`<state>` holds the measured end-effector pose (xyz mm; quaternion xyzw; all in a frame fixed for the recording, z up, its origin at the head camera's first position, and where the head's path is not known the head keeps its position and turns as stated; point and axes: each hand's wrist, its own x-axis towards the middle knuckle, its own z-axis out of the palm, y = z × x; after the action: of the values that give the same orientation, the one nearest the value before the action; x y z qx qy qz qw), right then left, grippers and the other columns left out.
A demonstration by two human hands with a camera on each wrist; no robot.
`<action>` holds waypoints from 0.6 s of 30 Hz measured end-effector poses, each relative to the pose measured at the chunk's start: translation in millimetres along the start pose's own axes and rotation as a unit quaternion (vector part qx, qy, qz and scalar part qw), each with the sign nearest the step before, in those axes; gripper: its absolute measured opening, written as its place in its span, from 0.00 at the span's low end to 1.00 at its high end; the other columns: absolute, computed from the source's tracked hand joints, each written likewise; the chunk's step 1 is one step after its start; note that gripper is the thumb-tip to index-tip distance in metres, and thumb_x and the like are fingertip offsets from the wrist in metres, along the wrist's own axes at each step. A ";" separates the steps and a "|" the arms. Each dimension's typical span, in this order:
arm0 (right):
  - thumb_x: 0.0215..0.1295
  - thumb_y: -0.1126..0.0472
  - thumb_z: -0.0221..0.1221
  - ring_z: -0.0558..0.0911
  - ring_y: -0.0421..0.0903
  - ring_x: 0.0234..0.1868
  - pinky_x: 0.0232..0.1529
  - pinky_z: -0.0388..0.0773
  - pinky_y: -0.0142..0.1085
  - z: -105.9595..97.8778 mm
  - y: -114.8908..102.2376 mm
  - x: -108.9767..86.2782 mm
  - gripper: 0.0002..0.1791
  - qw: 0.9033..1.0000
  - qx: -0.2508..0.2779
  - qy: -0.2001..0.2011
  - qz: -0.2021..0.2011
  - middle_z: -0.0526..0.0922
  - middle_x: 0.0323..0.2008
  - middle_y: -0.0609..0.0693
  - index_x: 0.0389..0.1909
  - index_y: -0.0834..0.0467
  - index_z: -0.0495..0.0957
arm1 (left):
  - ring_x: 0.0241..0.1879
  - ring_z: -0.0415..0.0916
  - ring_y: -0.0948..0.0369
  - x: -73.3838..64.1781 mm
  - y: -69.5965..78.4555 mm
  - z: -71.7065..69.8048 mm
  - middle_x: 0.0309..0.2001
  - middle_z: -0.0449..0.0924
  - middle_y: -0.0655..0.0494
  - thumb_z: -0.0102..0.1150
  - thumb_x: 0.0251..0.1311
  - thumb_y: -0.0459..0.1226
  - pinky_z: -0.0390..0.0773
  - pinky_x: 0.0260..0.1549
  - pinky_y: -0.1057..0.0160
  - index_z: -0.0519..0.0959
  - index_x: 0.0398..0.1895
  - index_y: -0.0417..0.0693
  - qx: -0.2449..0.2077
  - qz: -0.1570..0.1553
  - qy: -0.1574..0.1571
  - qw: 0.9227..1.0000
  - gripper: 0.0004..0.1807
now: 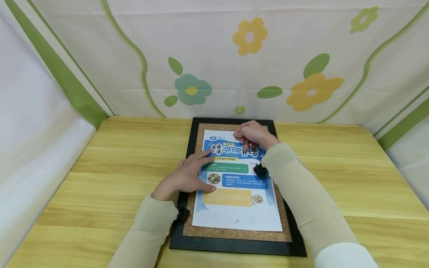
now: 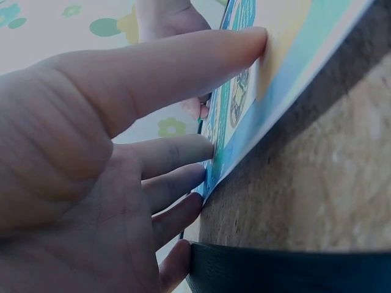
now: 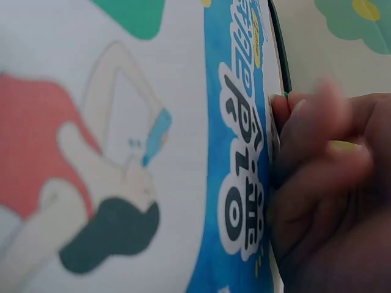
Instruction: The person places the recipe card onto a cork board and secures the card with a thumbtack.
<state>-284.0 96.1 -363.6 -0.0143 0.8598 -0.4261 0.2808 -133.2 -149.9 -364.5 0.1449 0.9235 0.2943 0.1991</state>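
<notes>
A printed poster (image 1: 234, 217) lies on the cork board (image 1: 234, 233), which has a black frame. My left hand (image 1: 189, 171) is spread over the poster's left edge. Its thumb and several fingertips touch the sheet, and in the left wrist view the near edge of the sheet (image 2: 281, 104) stands a little off the cork. At the poster's top edge, my right hand (image 1: 253, 133) has its fingers curled and pinches a small green pushpin (image 3: 286, 94). Only a bit of green shows between the fingertips; the rest of the pin is hidden.
The board lies on a wooden table (image 1: 100, 186), its far edge close to a white curtain (image 1: 214, 48) with printed flowers. White cloth (image 1: 40, 123) hangs along the left side. Small black cameras (image 1: 260, 170) are worn at the wrists.
</notes>
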 end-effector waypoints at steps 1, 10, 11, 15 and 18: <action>0.80 0.53 0.58 0.76 0.41 0.18 0.27 0.71 0.32 0.1 -0.2 0.5 0.11 1.000 -0.004 0.003 0.001 0.77 0.24 0.45 0.47 0.55 0.83 | 0.88 0.43 0.41 -0.2 0.3 -0.2 0.90 0.46 0.53 0.79 0.59 0.48 0.46 0.79 0.27 0.64 0.85 0.51 0.000 0.000 0.000 1.000 0.52; 0.75 0.51 0.62 0.71 0.42 0.16 0.33 0.71 0.36 3.3 -1.9 3.4 0.13 0.999 -0.024 0.032 0.007 0.75 0.18 0.44 0.35 0.56 0.80 | 0.88 0.42 0.41 0.1 0.2 -1.1 0.90 0.46 0.53 0.79 0.59 0.48 0.45 0.79 0.27 0.63 0.85 0.50 -0.007 0.003 -0.001 1.000 0.52; 0.76 0.51 0.61 0.71 0.42 0.16 0.33 0.71 0.36 3.3 -1.4 3.6 0.12 0.999 -0.026 0.032 0.005 0.75 0.18 0.44 0.38 0.56 0.81 | 0.88 0.42 0.41 0.1 0.1 -1.1 0.90 0.46 0.53 0.79 0.59 0.48 0.45 0.79 0.27 0.63 0.85 0.50 -0.007 0.003 -0.002 1.000 0.52; 0.78 0.51 0.59 0.71 0.42 0.16 0.37 0.73 0.37 3.1 0.7 3.1 0.12 0.999 -0.034 0.028 -0.006 0.76 0.19 0.44 0.45 0.56 0.81 | 0.88 0.41 0.41 0.8 -0.3 -0.6 0.90 0.45 0.53 0.79 0.60 0.48 0.46 0.79 0.27 0.63 0.85 0.50 -0.005 0.006 -0.002 1.000 0.52; 0.80 0.50 0.57 0.71 0.43 0.16 0.35 0.72 0.37 3.4 1.4 2.1 0.12 0.999 -0.037 0.022 -0.017 0.76 0.21 0.45 0.46 0.56 0.79 | 0.88 0.42 0.41 0.9 -0.2 -0.7 0.90 0.46 0.52 0.79 0.60 0.48 0.47 0.78 0.28 0.63 0.85 0.50 -0.004 0.009 -0.001 1.000 0.52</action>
<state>-283.8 93.9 -367.4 -0.0299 0.8805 -0.3990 0.2544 -134.3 -150.1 -364.4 0.1524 0.9208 0.2996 0.1980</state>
